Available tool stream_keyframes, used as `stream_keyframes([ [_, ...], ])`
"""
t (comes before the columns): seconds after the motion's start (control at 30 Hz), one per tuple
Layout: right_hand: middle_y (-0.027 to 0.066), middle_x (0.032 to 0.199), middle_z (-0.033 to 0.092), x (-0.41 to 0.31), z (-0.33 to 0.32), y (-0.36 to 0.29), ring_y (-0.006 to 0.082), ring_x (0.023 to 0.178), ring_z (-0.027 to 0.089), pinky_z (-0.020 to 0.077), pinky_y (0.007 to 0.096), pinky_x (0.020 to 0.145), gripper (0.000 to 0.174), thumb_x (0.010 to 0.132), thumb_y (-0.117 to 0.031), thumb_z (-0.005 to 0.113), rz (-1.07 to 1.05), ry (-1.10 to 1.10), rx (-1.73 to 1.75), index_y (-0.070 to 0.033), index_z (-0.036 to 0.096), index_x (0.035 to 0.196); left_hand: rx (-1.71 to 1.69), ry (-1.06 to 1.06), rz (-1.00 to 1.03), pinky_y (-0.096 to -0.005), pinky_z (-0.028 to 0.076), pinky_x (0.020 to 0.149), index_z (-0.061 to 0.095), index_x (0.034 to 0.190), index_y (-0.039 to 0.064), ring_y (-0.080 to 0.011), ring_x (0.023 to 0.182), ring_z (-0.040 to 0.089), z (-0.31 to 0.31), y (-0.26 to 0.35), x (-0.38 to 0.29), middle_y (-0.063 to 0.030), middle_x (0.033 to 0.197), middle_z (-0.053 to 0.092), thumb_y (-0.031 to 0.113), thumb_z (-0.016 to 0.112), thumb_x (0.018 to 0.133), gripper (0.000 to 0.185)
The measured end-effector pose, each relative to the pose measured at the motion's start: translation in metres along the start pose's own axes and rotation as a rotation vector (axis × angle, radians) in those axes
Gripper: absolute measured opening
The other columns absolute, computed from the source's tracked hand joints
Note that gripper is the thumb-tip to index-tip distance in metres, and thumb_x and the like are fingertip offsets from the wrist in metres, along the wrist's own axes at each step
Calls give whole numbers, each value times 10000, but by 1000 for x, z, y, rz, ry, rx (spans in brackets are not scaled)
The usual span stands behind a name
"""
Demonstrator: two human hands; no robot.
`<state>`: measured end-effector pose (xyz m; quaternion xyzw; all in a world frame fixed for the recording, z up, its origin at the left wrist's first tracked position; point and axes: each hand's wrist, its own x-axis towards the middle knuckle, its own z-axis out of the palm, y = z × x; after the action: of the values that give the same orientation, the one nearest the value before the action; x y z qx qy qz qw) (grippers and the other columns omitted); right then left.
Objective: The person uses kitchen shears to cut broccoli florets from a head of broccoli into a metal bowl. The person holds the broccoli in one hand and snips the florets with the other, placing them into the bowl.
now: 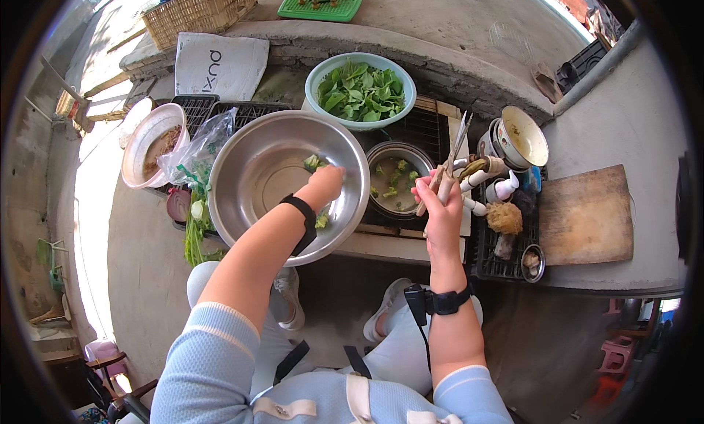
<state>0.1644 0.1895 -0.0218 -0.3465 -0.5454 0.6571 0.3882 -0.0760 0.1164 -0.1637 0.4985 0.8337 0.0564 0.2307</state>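
Note:
My left hand (326, 183) is inside a large stainless steel basin (236, 149), its fingers at a broccoli floret (312, 163); whether they grip it cannot be told. Another floret (322, 220) lies at the basin's right side. My right hand (440, 204) holds up several utensils by their wooden handles, among them a pointed metal blade (459, 141). Just left of that hand stands a metal pot (374, 204) with liquid and several broccoli florets (395, 176) in it. Behind the pot, a pale green colander (313, 88) holds leafy greens (360, 91).
Left of the basin are a clear plastic bag (198, 149), a pinkish bowl (132, 157) and celery-like stalks (195, 237). At right stand stacked enamel bowls (522, 138), a black crate (498, 264), a pump bottle (503, 187), a small metal bowl (540, 275) and a wooden cutting board (588, 215).

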Motion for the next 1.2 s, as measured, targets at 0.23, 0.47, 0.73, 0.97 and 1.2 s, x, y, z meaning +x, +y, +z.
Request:
stream_keyframes([
  [0.23, 9, 942, 610, -1, -1, -3, 46, 744, 529, 434, 195, 631, 297, 912, -105, 687, -15, -25, 30, -51, 527, 1157, -5, -26, -83, -453, 553, 857, 695, 978, 30, -390, 973, 680, -3, -3, -11, -213, 1038, 697, 53, 600, 837, 171],
  [0.47, 82, 1018, 648, -15, 18, -2, 139, 843, 620, 506, 285, 761, 311, 905, -99, 659, 243, -254, 113, -39, 533, 1183, -1597, -129, 32, -279, 593, 800, 660, 1013, 2, -165, 854, 703, -86, 6, -106, -77, 922, 685, 59, 751, 867, 182],
  [0.73, 70, 1025, 637, -39, 59, 21, 149, 879, 637, 534, 305, 820, 318, 884, -85, 674, 356, -491, 162, -49, 556, 1178, -1819, 5, 80, -320, 609, 823, 643, 1079, 31, -167, 926, 699, -73, 13, -174, -72, 1018, 693, 23, 730, 889, 209],
  [0.97, 22, 959, 580, -36, 70, 30, 124, 810, 576, 476, 273, 741, 327, 873, -85, 673, 380, -515, 87, -44, 553, 1175, -1741, -18, 44, -327, 601, 831, 624, 1126, 26, -153, 912, 686, -79, 7, -177, -65, 1050, 683, 75, 721, 909, 242],
  [1.2, 8, 906, 583, -28, 68, 25, 95, 791, 572, 453, 247, 678, 260, 906, -141, 658, 376, -643, -57, -70, 569, 1139, -1359, 44, 226, -259, 575, 772, 670, 1101, 8, -105, 878, 669, -80, -6, -171, -50, 981, 693, 97, 720, 920, 209],
])
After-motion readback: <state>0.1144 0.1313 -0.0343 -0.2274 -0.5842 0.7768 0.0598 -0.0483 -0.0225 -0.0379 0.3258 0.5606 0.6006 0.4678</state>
